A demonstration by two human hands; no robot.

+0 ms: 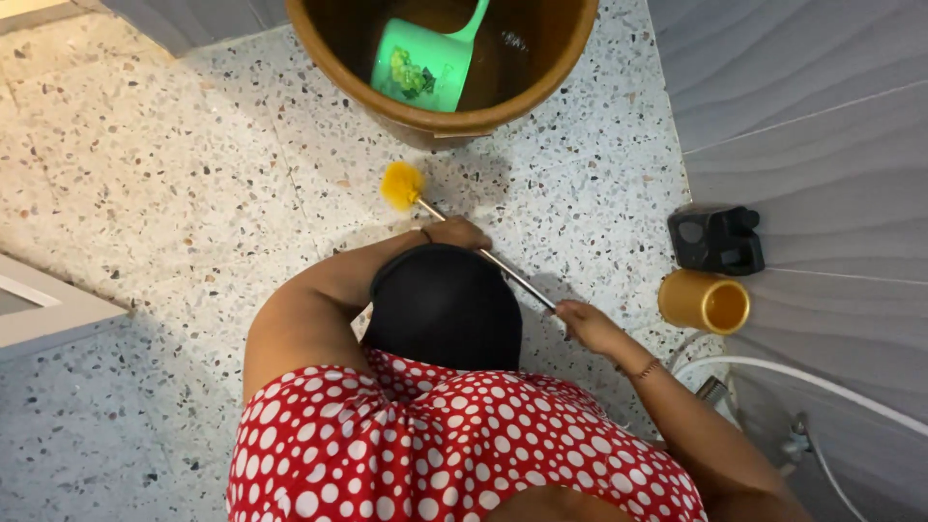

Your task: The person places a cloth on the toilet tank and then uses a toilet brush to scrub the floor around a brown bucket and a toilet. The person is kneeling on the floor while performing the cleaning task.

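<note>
Terrazzo floor (174, 174), speckled and pale, fills the left of the overhead view, with a light-coloured ledge (39, 309) at its edge. Next comes the bent-over person in a red dress with white dots (435, 445) and a black head covering (445, 304), seen from above. The left hand (454, 232) is closed around the thin metal shaft of a toilet brush (464, 242), close behind its yellow bristle head (402, 185), which rests on or just above the floor; contact cannot be told. The brush's long axis runs diagonally, from the bristles at upper left down to the handle end at lower right, where the right hand (585, 324) grips it, fingers wrapped shut. The left hand is thus the nearer to the working end, the right the farther; part of the shaft between them is hidden by the head. Just beyond the bristles stands a brown plastic tub (333, 58) holding dark water and a green dipper (420, 63) with its handle pointing up and right; the tub wall lies near the brush head and bounds travel in that direction. Further right, against the grey tiled wall (812, 126), sit a black holder (715, 239) and a gold cylindrical cup (704, 301) lying open-mouthed, just beside each other, and below them a white hose (822, 382).
</note>
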